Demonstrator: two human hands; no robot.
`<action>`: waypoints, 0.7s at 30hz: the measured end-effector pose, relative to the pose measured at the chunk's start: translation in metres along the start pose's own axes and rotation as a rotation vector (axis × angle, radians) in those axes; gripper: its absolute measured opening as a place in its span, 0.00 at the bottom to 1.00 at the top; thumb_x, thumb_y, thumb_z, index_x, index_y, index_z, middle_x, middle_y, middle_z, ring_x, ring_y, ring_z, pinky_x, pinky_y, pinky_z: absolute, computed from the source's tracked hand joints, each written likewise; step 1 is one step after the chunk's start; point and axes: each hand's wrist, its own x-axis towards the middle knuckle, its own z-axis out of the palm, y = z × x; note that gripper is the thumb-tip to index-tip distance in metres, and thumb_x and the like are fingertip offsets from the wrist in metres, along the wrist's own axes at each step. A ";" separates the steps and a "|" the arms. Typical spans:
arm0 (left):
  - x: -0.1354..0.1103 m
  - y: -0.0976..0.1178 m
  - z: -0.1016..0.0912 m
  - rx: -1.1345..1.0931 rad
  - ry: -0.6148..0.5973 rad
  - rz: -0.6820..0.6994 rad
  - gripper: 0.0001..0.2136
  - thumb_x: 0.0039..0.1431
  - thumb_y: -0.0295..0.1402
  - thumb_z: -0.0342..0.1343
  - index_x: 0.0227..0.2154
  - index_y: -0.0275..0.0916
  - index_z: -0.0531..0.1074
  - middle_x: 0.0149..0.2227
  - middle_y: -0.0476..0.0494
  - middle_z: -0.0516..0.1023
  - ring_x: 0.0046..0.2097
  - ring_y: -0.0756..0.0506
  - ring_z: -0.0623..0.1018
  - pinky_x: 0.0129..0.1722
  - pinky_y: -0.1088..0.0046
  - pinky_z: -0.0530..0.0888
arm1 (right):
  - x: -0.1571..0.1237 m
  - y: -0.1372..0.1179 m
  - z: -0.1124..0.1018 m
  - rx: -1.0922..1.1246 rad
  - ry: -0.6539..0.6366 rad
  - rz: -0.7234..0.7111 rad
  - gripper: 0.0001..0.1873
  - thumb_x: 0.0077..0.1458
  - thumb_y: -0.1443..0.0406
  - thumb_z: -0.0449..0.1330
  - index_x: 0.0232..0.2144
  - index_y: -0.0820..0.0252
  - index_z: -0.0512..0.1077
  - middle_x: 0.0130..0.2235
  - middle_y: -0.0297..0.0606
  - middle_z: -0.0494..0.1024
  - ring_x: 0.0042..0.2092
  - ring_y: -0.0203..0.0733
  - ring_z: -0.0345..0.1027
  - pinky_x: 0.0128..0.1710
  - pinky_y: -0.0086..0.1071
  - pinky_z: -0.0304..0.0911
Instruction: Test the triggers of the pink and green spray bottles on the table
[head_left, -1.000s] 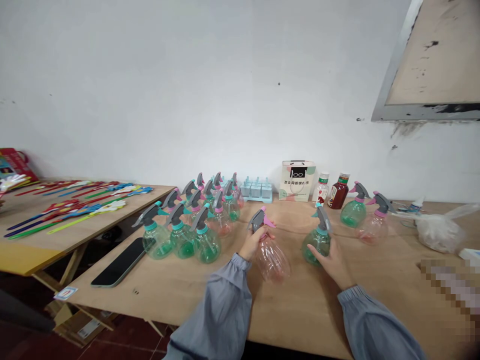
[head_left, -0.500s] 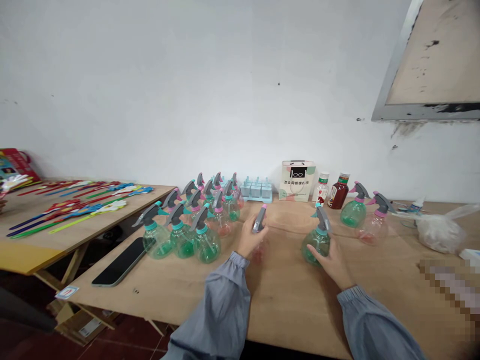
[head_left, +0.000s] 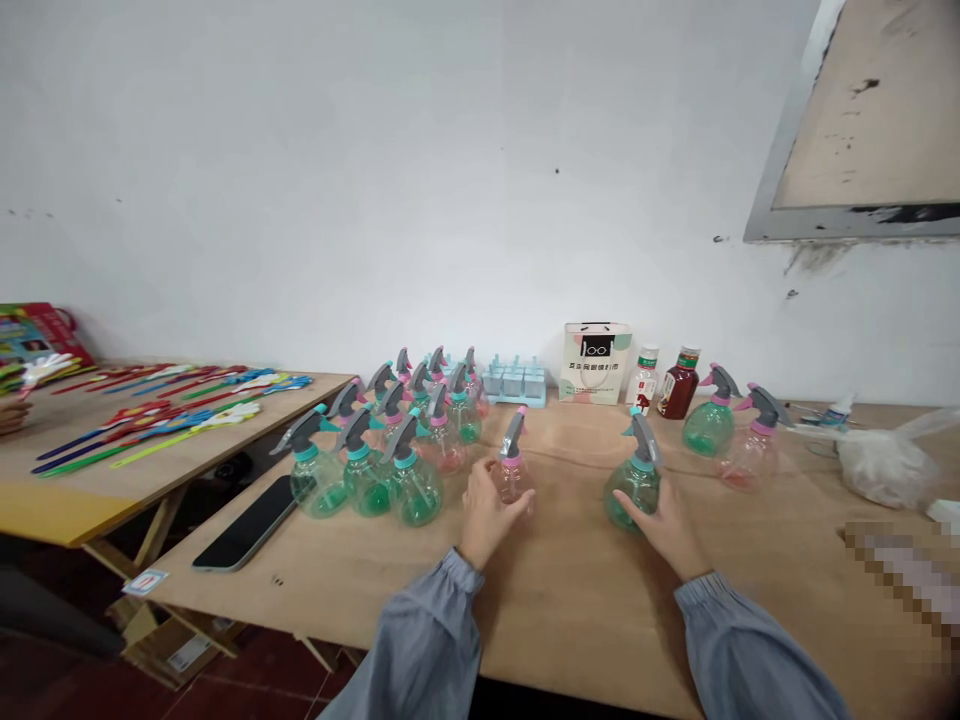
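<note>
A clear pink spray bottle [head_left: 514, 470] with a grey trigger stands upright on the wooden table [head_left: 570, 590]. My left hand [head_left: 484, 515] cups its lower body from the near side, fingers curled round it. To the right stands a green spray bottle [head_left: 634, 485] with a grey and teal trigger. My right hand [head_left: 664, 532] holds its right side, thumb in front, the fingers partly hidden behind it. Both sleeves are grey-blue.
Several green and pink spray bottles [head_left: 390, 440] cluster to the left, a black phone [head_left: 244, 524] near the table's left edge. At the back: a blue ice mould [head_left: 514, 378], a small paper bag [head_left: 595, 362], two drink bottles [head_left: 679, 382], two more sprayers [head_left: 731, 425], a plastic bag [head_left: 874, 462]. A second table [head_left: 90, 480] holds coloured sticks.
My left hand swung the pink spray bottle from lying tilted up to upright and set it down on the table a little farther away. My right hand stayed on the green bottle.
</note>
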 end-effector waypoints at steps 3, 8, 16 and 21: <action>0.016 -0.006 0.012 0.042 -0.081 -0.013 0.29 0.49 0.42 0.66 0.50 0.39 0.60 0.50 0.36 0.73 0.54 0.36 0.74 0.52 0.57 0.70 | 0.000 -0.001 0.000 0.022 0.003 0.000 0.39 0.48 0.40 0.58 0.52 0.61 0.63 0.46 0.50 0.74 0.51 0.57 0.70 0.49 0.49 0.65; 0.082 -0.006 0.042 0.249 -0.079 -0.074 0.29 0.50 0.47 0.65 0.49 0.36 0.63 0.50 0.29 0.74 0.56 0.31 0.72 0.52 0.56 0.68 | 0.000 -0.001 0.001 0.036 -0.024 0.003 0.36 0.49 0.41 0.59 0.51 0.60 0.64 0.45 0.48 0.75 0.48 0.56 0.71 0.48 0.49 0.67; 0.152 -0.009 0.083 0.270 0.008 -0.141 0.27 0.52 0.44 0.65 0.49 0.32 0.65 0.49 0.25 0.72 0.56 0.31 0.71 0.53 0.58 0.67 | -0.004 -0.001 0.003 0.013 -0.011 0.018 0.33 0.49 0.41 0.59 0.46 0.60 0.66 0.42 0.49 0.75 0.46 0.56 0.71 0.45 0.48 0.68; 0.176 -0.014 0.093 0.195 0.060 -0.156 0.29 0.53 0.42 0.65 0.51 0.29 0.64 0.50 0.25 0.68 0.54 0.32 0.71 0.50 0.61 0.69 | -0.009 -0.007 0.003 0.021 -0.052 -0.006 0.28 0.51 0.45 0.60 0.44 0.59 0.67 0.40 0.45 0.76 0.45 0.55 0.72 0.45 0.48 0.69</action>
